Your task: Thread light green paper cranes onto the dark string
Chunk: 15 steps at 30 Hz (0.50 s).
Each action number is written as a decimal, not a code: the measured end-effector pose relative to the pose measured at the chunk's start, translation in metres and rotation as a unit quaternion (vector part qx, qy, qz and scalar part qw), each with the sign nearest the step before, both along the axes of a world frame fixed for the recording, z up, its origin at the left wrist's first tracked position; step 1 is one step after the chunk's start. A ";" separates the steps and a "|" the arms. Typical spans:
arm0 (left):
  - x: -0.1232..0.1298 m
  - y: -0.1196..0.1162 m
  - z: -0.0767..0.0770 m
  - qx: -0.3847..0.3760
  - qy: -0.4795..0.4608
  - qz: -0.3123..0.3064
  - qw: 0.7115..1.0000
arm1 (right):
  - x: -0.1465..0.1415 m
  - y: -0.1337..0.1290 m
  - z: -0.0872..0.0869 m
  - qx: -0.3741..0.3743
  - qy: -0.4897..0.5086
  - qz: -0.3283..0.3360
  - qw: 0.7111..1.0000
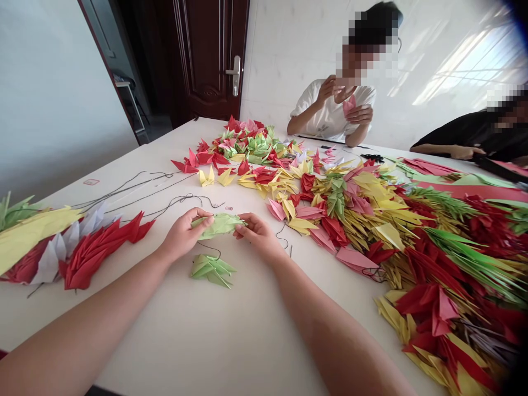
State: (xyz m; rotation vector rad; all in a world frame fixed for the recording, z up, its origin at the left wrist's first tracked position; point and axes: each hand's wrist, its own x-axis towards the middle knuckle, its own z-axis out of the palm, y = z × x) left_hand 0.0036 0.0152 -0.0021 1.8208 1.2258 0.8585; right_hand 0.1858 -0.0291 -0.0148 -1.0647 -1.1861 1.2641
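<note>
Between my two hands is a light green folded paper piece (223,225), held a little above the white table (165,352). My left hand (186,230) pinches its left end, thumb on top. At its right end, the fingers of my right hand (256,234) are closed on it. A dark thread (211,247) runs down from the held piece toward a small cluster of green folded paper cranes (212,269) lying on the table just below. The fingertips behind the paper are hidden.
Left lie strung red (105,250), white and yellow folded paper strands with loose black threads (165,203). A large heap of coloured folded paper (355,203) covers the right side. Across the table, a person in white (334,110) holds pink paper; another in black (457,132) sits right.
</note>
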 end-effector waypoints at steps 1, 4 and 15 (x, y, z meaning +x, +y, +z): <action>0.000 0.000 0.000 -0.002 0.000 -0.004 1.000 | 0.000 0.000 0.000 0.001 0.006 0.001 1.000; 0.000 -0.001 0.001 0.008 0.002 -0.008 1.000 | 0.002 0.000 0.001 -0.004 0.011 0.004 1.000; 0.003 -0.016 0.008 0.177 0.127 -0.050 0.975 | 0.002 -0.002 0.001 -0.015 -0.040 0.002 0.999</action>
